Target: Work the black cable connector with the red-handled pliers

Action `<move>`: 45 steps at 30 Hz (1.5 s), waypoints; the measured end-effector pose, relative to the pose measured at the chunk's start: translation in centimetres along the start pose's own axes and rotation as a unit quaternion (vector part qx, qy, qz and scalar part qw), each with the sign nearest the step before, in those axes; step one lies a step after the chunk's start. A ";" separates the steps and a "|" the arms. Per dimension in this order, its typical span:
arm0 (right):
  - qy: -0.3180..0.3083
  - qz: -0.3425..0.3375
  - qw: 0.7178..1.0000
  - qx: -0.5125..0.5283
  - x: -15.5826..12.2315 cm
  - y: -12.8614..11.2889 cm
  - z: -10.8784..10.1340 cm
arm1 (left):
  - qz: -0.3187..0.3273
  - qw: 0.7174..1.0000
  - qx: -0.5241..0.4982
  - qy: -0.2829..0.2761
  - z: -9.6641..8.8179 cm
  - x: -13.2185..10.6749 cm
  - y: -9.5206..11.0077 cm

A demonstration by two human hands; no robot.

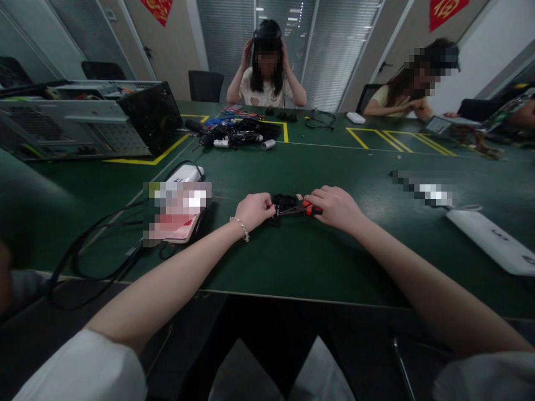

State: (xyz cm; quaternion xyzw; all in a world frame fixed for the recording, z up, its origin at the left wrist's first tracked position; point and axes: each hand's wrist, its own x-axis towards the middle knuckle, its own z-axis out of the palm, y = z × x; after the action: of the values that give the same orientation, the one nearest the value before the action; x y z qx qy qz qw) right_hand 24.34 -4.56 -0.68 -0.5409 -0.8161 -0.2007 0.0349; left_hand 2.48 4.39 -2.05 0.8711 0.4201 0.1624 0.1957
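My right hand is closed around the red and black handles of a pair of pliers, whose dark jaws point left. At the jaws sits a small black bundle that looks like a cable or plastic part; its exact kind is too dark to tell. My left hand pinches at the left side of this bundle, with thumb and forefinger pressed together. Both hands rest low over the green table, in front of me.
To the left lie a phone, a white power bank and black cables. Another power bank lies right. Farther back are an open computer case and a heap of cables and tools. Two people sit opposite.
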 end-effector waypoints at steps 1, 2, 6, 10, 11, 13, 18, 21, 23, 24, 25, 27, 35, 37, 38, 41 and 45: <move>-0.002 0.003 1.000 0.009 0.0 0.0 0.1 | 0.000 1.000 -0.001 -0.001 0.0 0.0 0.0; -0.004 0.007 1.000 0.019 0.0 0.1 0.3 | -0.001 1.000 -0.002 -0.002 0.0 0.0 0.0; -0.024 0.025 0.998 0.048 0.1 0.0 0.6 | -0.005 1.000 0.001 -0.008 -0.1 0.0 0.1; -0.031 0.029 0.998 0.052 0.1 -0.3 0.3 | -0.005 1.000 0.007 -0.010 -0.1 0.0 0.0; -0.029 0.028 0.998 0.049 0.1 -0.3 0.2 | -0.005 1.000 0.006 -0.011 -0.1 0.0 0.0; -0.021 0.023 0.999 0.037 0.1 -0.4 0.0 | -0.007 1.000 0.005 -0.014 -0.1 0.0 0.1; -0.005 0.001 1.000 -0.008 0.1 -0.4 -0.5 | -0.013 1.000 0.007 -0.014 -0.2 0.0 0.1; -0.003 -0.004 1.000 -0.020 0.1 -0.2 -0.6 | -0.008 1.000 0.004 -0.012 -0.2 0.0 0.1; -0.007 -0.002 1.000 -0.013 0.1 -0.1 -0.4 | -0.005 1.000 0.007 -0.007 -0.2 0.0 0.0; -0.011 0.001 1.000 -0.005 0.1 0.0 -0.2 | -0.004 1.000 0.008 -0.006 -0.1 0.0 0.0; -0.015 0.005 1.000 0.006 0.1 0.0 -0.1 | -0.003 1.000 0.007 -0.005 -0.1 0.0 0.0; -0.023 0.013 0.999 0.030 0.1 0.1 0.2 | -0.003 1.000 0.005 -0.007 -0.1 0.0 0.0; -0.031 0.020 0.998 0.048 0.0 -0.3 0.1 | -0.007 1.000 0.007 -0.012 -0.2 0.0 0.1; -0.022 0.014 0.999 0.032 0.0 -0.4 -0.2 | -0.006 1.000 0.006 -0.009 -0.2 0.0 0.1; -0.017 0.010 1.000 0.022 0.1 -0.4 -0.3 | -0.007 1.000 0.006 -0.009 -0.2 0.0 0.1; -0.007 -0.001 1.000 -0.006 0.1 -0.4 -0.7 | -0.007 1.000 0.004 -0.012 -0.3 -0.1 0.2; -0.006 -0.004 1.000 -0.013 0.1 -0.4 -0.8 | -0.007 1.000 0.004 -0.010 -0.3 -0.1 0.2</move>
State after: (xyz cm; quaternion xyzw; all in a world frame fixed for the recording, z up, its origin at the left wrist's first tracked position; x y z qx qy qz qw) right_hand 23.81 -4.86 -0.02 -0.5393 -0.8158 -0.2079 0.0223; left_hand 2.43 4.23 -1.68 0.8709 0.4244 0.1502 0.1974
